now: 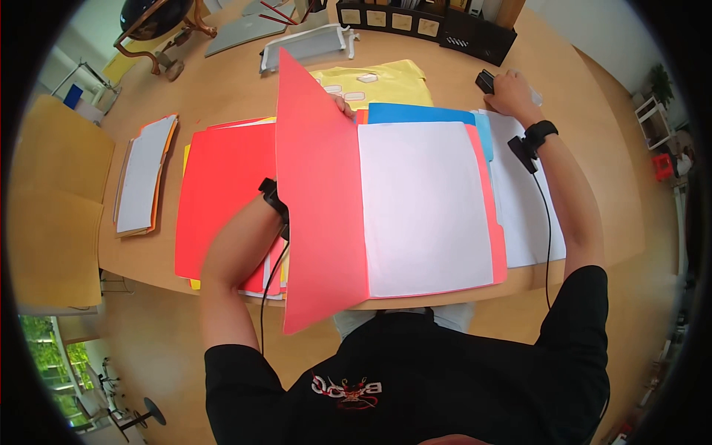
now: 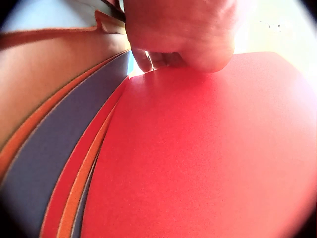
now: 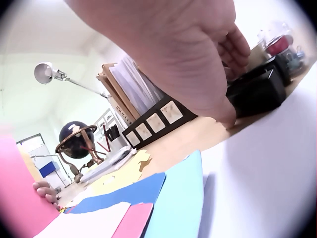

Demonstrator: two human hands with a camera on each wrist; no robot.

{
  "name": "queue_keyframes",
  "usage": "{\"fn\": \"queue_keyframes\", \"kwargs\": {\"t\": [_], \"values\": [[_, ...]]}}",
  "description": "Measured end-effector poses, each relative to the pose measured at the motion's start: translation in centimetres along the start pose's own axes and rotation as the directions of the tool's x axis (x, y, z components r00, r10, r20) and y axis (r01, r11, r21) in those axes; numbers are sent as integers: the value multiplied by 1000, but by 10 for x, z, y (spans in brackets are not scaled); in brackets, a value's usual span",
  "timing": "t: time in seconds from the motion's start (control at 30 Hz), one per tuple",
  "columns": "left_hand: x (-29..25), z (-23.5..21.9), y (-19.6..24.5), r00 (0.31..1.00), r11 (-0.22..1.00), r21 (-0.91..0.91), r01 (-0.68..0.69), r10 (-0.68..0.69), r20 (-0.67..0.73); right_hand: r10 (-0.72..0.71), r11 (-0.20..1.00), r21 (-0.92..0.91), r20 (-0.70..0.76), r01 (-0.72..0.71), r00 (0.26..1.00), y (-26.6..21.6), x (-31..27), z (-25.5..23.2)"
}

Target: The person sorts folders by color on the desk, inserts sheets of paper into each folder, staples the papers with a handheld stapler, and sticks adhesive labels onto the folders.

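A pink folder (image 1: pixel 326 200) lies opened on the desk, its left cover standing raised and white paper sheets (image 1: pixel 426 211) on its right side. My left hand (image 1: pixel 342 106) grips the far edge of that cover; most of the hand is hidden behind it in the head view. In the left wrist view, the same hand (image 2: pixel 183 29) curls at the top of a red sheet surface. At the far right, my right hand (image 1: pixel 513 96) holds a small black blocky desk tool (image 3: pixel 257 96), thumb on its near side and fingers bent beyond it; its exact kind is unclear.
Red folders (image 1: pixel 222 193) are stacked left of the raised cover. Blue folders (image 1: pixel 423 113) and white paper (image 1: pixel 530 208) lie under and right of the pink folder. Behind are a yellow folder (image 1: pixel 400 81), a grey tray (image 1: pixel 308 48), a black organizer (image 1: pixel 478 41) and a globe (image 1: pixel 152 18).
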State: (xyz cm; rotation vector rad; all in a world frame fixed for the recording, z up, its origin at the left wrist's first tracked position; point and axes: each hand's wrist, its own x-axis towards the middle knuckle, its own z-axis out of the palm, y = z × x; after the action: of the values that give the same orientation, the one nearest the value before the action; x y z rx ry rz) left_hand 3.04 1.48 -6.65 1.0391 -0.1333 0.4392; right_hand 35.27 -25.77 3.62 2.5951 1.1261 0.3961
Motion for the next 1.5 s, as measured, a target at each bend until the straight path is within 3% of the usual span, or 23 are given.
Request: {"fn": "queue_keyframes", "kwargs": {"t": [0.1, 0.13, 0.23, 0.3, 0.43, 0.5, 0.57, 0.63, 0.67, 0.7, 0.83, 0.93, 0.97, 1.03, 1.1, 1.17, 1.2, 1.23, 1.3, 1.37, 1.43, 1.47, 1.5], "values": [[-1, 3, 0, 1000, 997, -70, -20, 20, 0, -6, 986, 166, -51, 14, 999, 5, 4, 8], [-1, 3, 2, 1000, 998, -58, -9, 9, 3, -24, 945, 327, 67, 1, 997, 2, 1, -6], [-3, 5, 4, 1000, 999, -24, 27, -27, -2, -33, 900, 435, 123, -25, 992, -3, -5, -11], [-5, 13, 3, 999, 990, -133, -45, 47, 10, -50, 911, 413, 116, -3, 992, -10, -5, -24], [-2, 23, 2, 993, 977, -181, -108, 113, 17, 109, 779, 627, -89, -30, 990, -55, -2, -53], [-1, 17, -2, 992, 991, -123, -62, 47, -120, -103, 203, 977, -40, 60, 994, -88, -12, -73], [3, 13, 3, 998, 989, -143, -29, 21, -54, -224, -127, 987, -130, 103, 966, -126, -24, -84], [5, 7, 0, 1000, 987, -162, 5, -2, 17, -252, -164, 985, -88, 48, 964, -158, -35, -90], [7, 6, -6, 999, 958, -285, -19, 33, 42, -275, -201, 979, -74, 18, 959, -168, -38, -90], [8, 4, -11, 995, 914, -404, -40, 71, 63, -232, -129, 988, -108, 79, 967, -180, -37, -83], [10, 6, -9, 989, 936, -342, -80, 118, 91, -245, -162, 986, -83, 43, 966, -182, -42, -84], [11, -3, -14, 975, 948, -262, -182, 209, 78, -97, 216, 961, -153, 171, 983, -151, -38, -85], [12, 2, -10, 979, 956, -244, -162, 186, 82, -157, 440, 877, -135, 192, 978, -130, -32, -93], [7, 21, 6, 983, 962, -233, -145, 167, 80, 7, 712, 678, -269, 184, 963, -104, -19, -69], [-1, 39, 29, 995, 993, 92, 73, -79, 58, 123, 823, 565, -270, 54, 955, -77, -8, -35], [2, 42, 24, 995, 988, 127, 92, -97, 36, 154, 791, 611, -239, 25, 959, -49, -1, 2], [-4, 73, 35, 993, 981, 172, 92, -79, -82, 183, 753, 658, -205, -3, 962, -40, -1, 11], [-5, 83, 38, 994, 982, 165, 91, -79, -78, 184, 758, 653, -204, -6, 962, -34, -4, 10], [-4, 89, 40, 968, 971, 182, 156, -114, -225, 120, 779, 624, -51, -63, 991, -26, -10, 12], [-4, 81, 38, 962, 977, 129, 172, -138, -235, 148, 761, 646, -74, -66, 986, -25, -13, 11], [-4, 73, 37, 982, 990, 10, 137, -135, -129, 148, 778, 621, -33, -96, 988, -25, -16, 9], [-3, 72, 36, 976, 990, 9, 140, -137, -169, 148, 778, 621, -32, -96, 988, -29, -19, 9], [-4, 72, 35, 976, 990, 8, 139, -136, -169, 182, 856, 508, -115, -100, 977, -34, -22, 9]]}}
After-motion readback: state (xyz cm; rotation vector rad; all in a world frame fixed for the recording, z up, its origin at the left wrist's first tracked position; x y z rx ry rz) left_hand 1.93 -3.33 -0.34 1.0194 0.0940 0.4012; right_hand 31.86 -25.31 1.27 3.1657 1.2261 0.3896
